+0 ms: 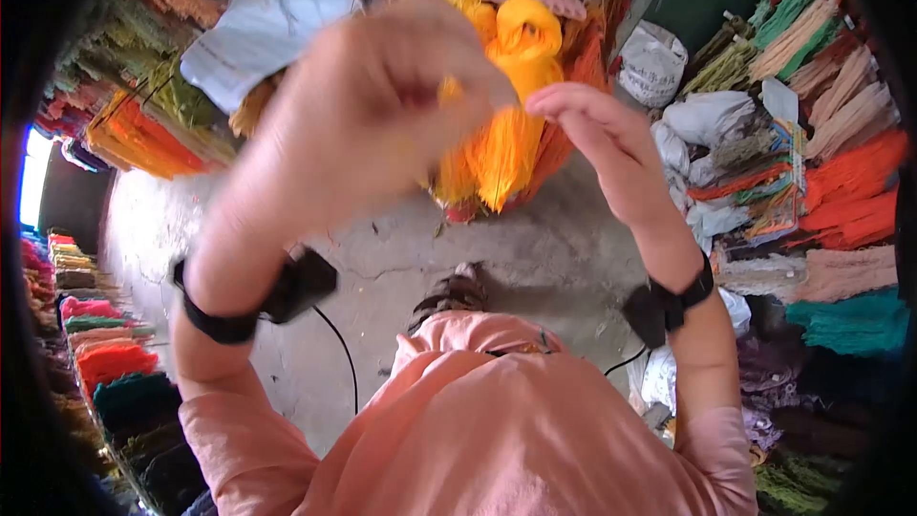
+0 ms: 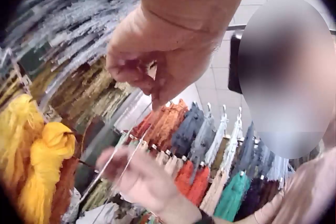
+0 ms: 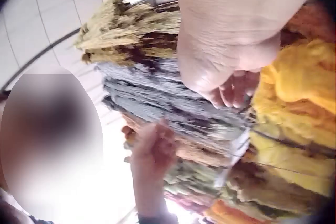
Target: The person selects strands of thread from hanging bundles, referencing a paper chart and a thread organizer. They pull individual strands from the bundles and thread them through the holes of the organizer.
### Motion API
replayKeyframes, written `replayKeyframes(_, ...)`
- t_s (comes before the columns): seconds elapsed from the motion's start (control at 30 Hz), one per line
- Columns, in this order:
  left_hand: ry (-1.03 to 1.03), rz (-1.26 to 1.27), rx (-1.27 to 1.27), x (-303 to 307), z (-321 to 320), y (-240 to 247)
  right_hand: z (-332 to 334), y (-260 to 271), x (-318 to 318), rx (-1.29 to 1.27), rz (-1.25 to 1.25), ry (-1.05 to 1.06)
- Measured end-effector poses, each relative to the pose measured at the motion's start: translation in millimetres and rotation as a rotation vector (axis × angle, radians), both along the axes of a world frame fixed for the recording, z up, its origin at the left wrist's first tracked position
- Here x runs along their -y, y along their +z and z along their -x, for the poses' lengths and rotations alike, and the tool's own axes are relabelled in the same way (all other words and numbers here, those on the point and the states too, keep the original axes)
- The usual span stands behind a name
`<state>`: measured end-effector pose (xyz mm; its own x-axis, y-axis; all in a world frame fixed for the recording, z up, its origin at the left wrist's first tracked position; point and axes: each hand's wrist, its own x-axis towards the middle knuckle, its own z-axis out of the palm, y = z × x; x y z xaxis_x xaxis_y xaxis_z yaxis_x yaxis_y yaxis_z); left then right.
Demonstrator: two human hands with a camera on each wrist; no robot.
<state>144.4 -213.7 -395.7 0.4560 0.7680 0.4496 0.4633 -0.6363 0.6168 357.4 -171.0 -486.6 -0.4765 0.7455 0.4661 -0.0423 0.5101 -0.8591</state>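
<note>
In the left wrist view, a thin pale thread runs from the fingertips of my left hand down past my right hand. My left hand, raised and blurred in the head view, pinches the thread between thumb and bent fingers. Facing it, my right hand is raised with its fingertips together and pointing left. Seen from the right wrist, my right hand has fingers bent inward at the thread, partly hidden by the back of the hand. A bright yellow yarn hank hangs just beyond both hands.
Coloured yarn hanks hang all round, orange-red ones at the right and dark green ones at the left. White sacks stand at the right. Concrete floor lies below, and cables trail from the wrist cameras.
</note>
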Motion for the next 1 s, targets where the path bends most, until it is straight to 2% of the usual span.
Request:
replayKeyframes(0.03, -0.006, -0.098, -0.007, -2, -8, -3, 7, 19, 1, -0.099, -0.083, 0.014)
replayKeyframes(0.1, 0.032, -0.263, 0.053, -11, -19, -14, 24, 41, 11, -0.266, 0.202, 0.106)
replayKeyframes(0.17, 0.124, -0.373, 0.169, -22, -23, -25, 27, 51, 1, -0.244, 0.418, 0.277)
replayKeyframes(0.2, 0.201, -0.346, 0.252, -25, -21, -31, 28, 52, -6, -0.229, 0.528, 0.362)
replayKeyframes(0.27, 0.362, -0.279, 0.426, -32, -18, -47, 29, 47, -24, 0.039, 0.059, 0.086)
replayKeyframes(0.3, 0.367, -0.240, 0.497, -39, -16, -54, 30, 46, -34, 0.176, -0.172, -0.047)
replayKeyframes(0.43, 0.415, -0.167, 0.702, -56, -20, -62, 32, 78, -59, 0.407, -0.656, -0.065)
replayKeyframes(0.53, 0.466, -0.200, 0.764, -68, -22, -66, 38, 98, -94, 0.563, -0.852, 0.111)
replayKeyframes(0.57, 0.488, -0.179, 0.808, -71, -27, -71, 43, 97, -114, 0.498, -0.998, 0.159)
replayKeyframes(0.6, 0.516, -0.159, 0.858, -73, -33, -76, 48, 98, -131, 0.486, -0.673, 0.184)
replayKeyframes(0.63, 0.513, 0.000, 0.827, -73, -37, -82, 54, 99, -149, 0.476, -0.346, 0.204)
replayKeyframes(0.67, 0.528, 0.022, 0.809, -79, -43, -89, 60, 92, -177, 0.420, -0.232, 0.280)
replayKeyframes(0.7, 0.537, 0.046, 0.784, -88, -51, -98, 63, 89, -200, 0.521, -0.022, 0.305)
replayKeyframes(0.77, 0.557, 0.146, 0.733, -101, -57, -113, 64, 62, -256, 0.689, -0.040, 0.307)
replayKeyframes(0.8, 0.561, 0.175, 0.823, -108, -59, -117, 65, 58, -266, 0.703, -0.011, 0.295)
replayKeyframes(0.87, 0.563, 0.235, 1.009, -123, -64, -126, 64, 49, -279, 0.736, 0.052, 0.268)
replayKeyframes(0.97, 0.537, 0.321, 1.123, -142, -67, -136, 64, 41, -281, 0.930, 0.013, 0.391)
replayKeyframes(1.0, 0.518, 0.355, 1.178, -146, -68, -136, 63, 39, -283, 0.869, 0.027, 0.417)
